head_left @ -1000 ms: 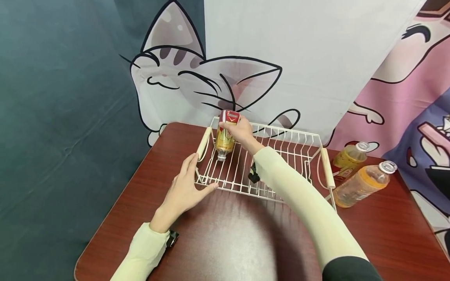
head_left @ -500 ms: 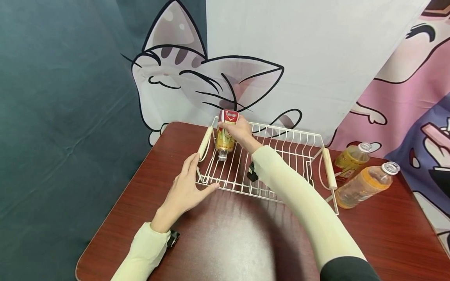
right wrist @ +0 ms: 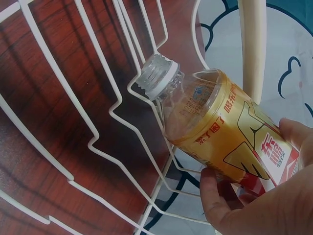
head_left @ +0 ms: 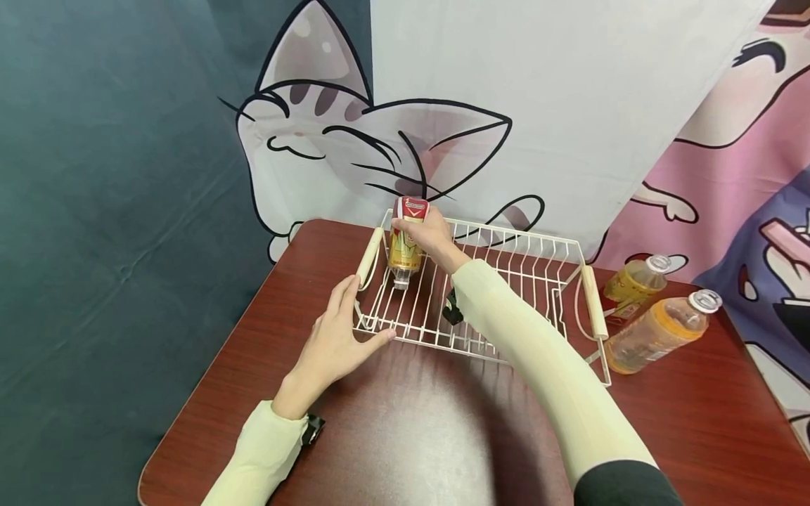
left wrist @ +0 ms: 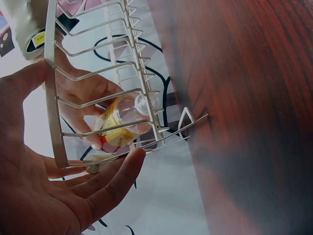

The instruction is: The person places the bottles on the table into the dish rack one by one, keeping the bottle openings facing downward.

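My right hand (head_left: 432, 233) holds a clear plastic bottle (head_left: 405, 254) with a yellow and red label, cap end down, inside the left end of a white wire dish rack (head_left: 436, 344). In the right wrist view, thumb and fingers wrap the red base of the bottle (right wrist: 230, 137), and its white-ringed neck lies close to the rack wires (right wrist: 117, 166). At the rack's front left corner is my left hand (head_left: 329, 341), fingers extended along the side by the cream handle (head_left: 369, 258). Its thumb touches the front rail, as the left wrist view shows.
Two more bottles stand right of the rack on the reddish-brown table (head_left: 405, 450): a yellow-labelled bottle (head_left: 633, 284) and a larger orange-banded bottle (head_left: 661, 332). Behind the table hangs a cartoon cat backdrop (head_left: 436, 63). A second cream handle (head_left: 593, 302) is on the rack's right end.
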The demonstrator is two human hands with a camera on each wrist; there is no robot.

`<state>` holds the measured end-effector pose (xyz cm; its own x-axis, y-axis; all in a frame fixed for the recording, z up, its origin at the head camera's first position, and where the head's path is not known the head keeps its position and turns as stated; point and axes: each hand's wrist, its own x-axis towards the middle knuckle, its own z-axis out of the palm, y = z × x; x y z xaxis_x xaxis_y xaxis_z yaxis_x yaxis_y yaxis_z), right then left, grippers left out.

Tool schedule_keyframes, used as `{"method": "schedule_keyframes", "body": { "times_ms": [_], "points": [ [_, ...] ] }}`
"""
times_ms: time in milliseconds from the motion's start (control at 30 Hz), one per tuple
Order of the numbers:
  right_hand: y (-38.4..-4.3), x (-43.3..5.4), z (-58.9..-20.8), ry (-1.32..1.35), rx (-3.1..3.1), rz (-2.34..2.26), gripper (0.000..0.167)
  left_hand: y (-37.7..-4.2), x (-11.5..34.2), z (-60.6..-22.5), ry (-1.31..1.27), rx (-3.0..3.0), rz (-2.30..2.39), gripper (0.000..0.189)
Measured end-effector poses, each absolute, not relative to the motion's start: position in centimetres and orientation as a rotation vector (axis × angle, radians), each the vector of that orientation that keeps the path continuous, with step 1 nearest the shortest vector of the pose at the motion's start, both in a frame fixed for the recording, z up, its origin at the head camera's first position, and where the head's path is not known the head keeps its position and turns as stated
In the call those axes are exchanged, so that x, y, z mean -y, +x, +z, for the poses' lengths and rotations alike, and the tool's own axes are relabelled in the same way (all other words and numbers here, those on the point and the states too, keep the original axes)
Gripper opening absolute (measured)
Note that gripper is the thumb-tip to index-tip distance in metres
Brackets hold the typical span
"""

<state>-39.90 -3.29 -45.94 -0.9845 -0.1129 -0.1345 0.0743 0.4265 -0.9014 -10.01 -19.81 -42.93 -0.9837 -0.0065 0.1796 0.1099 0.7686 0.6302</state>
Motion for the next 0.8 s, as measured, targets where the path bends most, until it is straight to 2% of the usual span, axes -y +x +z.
{"method": "schedule_keyframes", "body": {
  "times_ms": [300, 567, 800],
  "points": [
    [-40.7, 2.9, -46.4, -0.052, -2.473, -1.602, 0.085, -10.2, 19.7, -42.9, -0.089, 2.786, -1.011, 0.116],
    [-41.3, 2.9, -46.8, -0.073, -2.47, -1.605, 0.075, -10.1, 19.8, -42.8, -0.088, 2.793, -1.006, 0.117],
    [-39.7, 3.0, -45.0, -0.015, -2.438, -1.589, 0.082, -10.0, 19.9, -42.8, -0.098, 2.782, -1.022, 0.117]
  ]
}}
